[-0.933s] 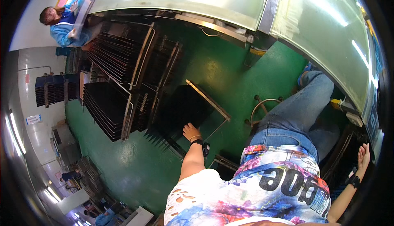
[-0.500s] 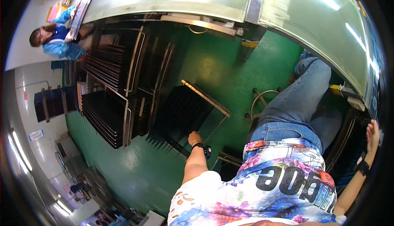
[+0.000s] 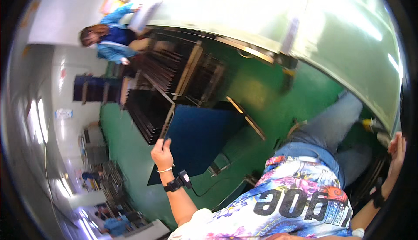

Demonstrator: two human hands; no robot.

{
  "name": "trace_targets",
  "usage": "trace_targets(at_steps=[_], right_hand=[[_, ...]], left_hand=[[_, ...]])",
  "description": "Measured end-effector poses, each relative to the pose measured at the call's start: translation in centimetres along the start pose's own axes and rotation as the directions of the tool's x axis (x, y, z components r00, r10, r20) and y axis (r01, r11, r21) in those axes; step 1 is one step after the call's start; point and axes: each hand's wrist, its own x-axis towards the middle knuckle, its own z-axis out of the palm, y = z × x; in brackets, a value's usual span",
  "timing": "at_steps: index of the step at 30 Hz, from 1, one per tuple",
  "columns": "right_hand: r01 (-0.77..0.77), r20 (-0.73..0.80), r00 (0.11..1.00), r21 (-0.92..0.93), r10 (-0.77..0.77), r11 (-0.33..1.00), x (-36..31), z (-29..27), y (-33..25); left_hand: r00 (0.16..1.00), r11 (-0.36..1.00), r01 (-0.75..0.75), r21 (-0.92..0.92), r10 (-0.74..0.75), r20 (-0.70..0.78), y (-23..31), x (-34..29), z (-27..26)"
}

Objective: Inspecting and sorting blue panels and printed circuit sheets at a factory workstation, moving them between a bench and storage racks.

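Observation:
A large flat dark blue panel (image 3: 198, 137) slants across the space left of my body, over the floor and in front of a rack. My left hand (image 3: 162, 155) is closed on its near edge, with a bracelet and a black strapped device on the wrist. At the far right, my right hand (image 3: 396, 147) has its fingers stretched upward beside the corner of the pale shiny table (image 3: 348, 57). No held thing shows in it, though the picture's dark rim crowds it.
Racks of dark panels (image 3: 150, 116) stand left of me. A gold-coloured rack bar (image 3: 246, 118) lies nearer. Beyond the racks, a person in blue sleeves (image 3: 113, 39) stands at the table. A round metal stool ring (image 3: 297, 128) is by my legs on the green floor (image 3: 261, 83).
My left hand has moved left from the low rack, and the dark blue panel is now up in it. The view has turned, shifting the racks right. My right hand stays by the table corner.

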Motion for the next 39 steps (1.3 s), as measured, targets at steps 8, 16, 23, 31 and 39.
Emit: trace_targets(at_steps=[8,16,23,31,39], right_hand=[[0.022,0.101,0.994,0.267,-0.051,0.963,-1.1,6.5,0.0],[0.029,0.083,0.994,0.371,-0.065,0.928,-4.5,7.2,-1.3],[0.018,-0.037,0.999,0.457,-0.001,0.889,-7.0,5.2,-1.1],[0.254,-0.070,0.967,0.341,-0.245,0.905,-4.9,3.2,-3.5],[0.322,0.261,0.875,0.317,-0.408,0.892,-2.2,7.0,-6.2]], left_hand=[[0.946,0.918,-0.197,-0.343,0.087,-0.312,6.3,5.0,-4.1],[0.888,0.607,-0.325,-0.725,-0.069,-0.455,9.9,10.3,-7.9],[0.958,0.244,-0.283,-0.928,0.019,-0.287,15.8,16.0,-5.8],[0.837,0.285,-0.465,-0.838,0.452,-0.310,28.8,25.9,-10.3],[0.308,0.185,-0.745,-0.641,0.948,-0.085,58.1,23.2,-4.8]])
